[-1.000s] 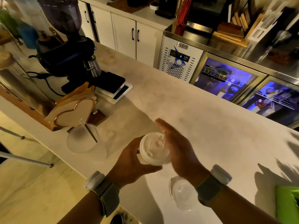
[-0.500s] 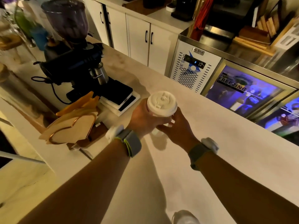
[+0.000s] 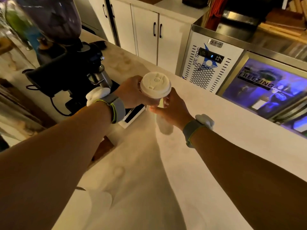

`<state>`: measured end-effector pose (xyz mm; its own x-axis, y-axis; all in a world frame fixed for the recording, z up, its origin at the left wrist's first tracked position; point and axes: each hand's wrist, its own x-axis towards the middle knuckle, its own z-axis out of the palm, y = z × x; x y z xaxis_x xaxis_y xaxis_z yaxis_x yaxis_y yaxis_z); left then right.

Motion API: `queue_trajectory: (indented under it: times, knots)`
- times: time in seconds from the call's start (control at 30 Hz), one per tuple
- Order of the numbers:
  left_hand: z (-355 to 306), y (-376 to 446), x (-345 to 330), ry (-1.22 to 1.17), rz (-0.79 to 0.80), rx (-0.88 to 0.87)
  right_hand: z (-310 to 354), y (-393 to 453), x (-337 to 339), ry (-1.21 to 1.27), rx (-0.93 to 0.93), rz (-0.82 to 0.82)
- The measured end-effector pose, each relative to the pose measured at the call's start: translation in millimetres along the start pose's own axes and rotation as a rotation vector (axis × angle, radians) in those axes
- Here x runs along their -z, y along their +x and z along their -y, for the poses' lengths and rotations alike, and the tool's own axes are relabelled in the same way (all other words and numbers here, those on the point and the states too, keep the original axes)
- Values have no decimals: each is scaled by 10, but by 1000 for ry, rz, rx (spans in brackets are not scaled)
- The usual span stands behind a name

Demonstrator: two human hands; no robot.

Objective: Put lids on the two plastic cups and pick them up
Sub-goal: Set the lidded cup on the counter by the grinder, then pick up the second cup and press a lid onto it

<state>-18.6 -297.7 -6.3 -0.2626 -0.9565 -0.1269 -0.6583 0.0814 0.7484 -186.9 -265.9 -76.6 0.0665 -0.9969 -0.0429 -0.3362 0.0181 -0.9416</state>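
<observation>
A clear plastic cup (image 3: 162, 101) with a white lid (image 3: 155, 84) pressed on its rim is held out above the pale counter (image 3: 141, 171), both arms stretched forward. My left hand (image 3: 130, 92) wraps the cup's left side just under the lid. Around its lower right side closes my right hand (image 3: 171, 108). The cup's body is mostly hidden by the fingers. The second cup and the second lid are out of view, apart from a rim edge (image 3: 81, 188) at my left forearm, perhaps the second cup's.
A black coffee grinder (image 3: 66, 63) with a steel cup and a cable stands at the left, a flat scale (image 3: 132, 112) beside it. Behind the counter are white cabinets (image 3: 147, 34) and a lit freezer unit (image 3: 259, 87).
Both hands carried the lidded cup up and forward, away from my body. The view tilted up, so the second cup and the loose lid near the front edge dropped out of sight.
</observation>
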Motion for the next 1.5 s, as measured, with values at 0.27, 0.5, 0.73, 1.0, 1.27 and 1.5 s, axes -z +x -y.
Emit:
queue_trajectory:
  times: [0.27,0.5,0.73,1.0,1.27,1.5]
  knots:
    - [184,25,-101,-47,-7,4,-166,74,-43,-14,-31,16]
    - [210,-22,-94,-98,90,28,-201,38,-42,-198,-32,33]
    - [198,-362,214,-170,225,163,-168,-198,66,-419,-71,90]
    - [155,-1407,861,-111,283,142,-74,-1209,124,-472,-95,61]
    - [578,-2525,1242,-201,353,21,-231,-2701,159,-588,-130,82]
    - [1223,-3250,905,-453,208,74,-601,-3661,122,-659,-288,92]
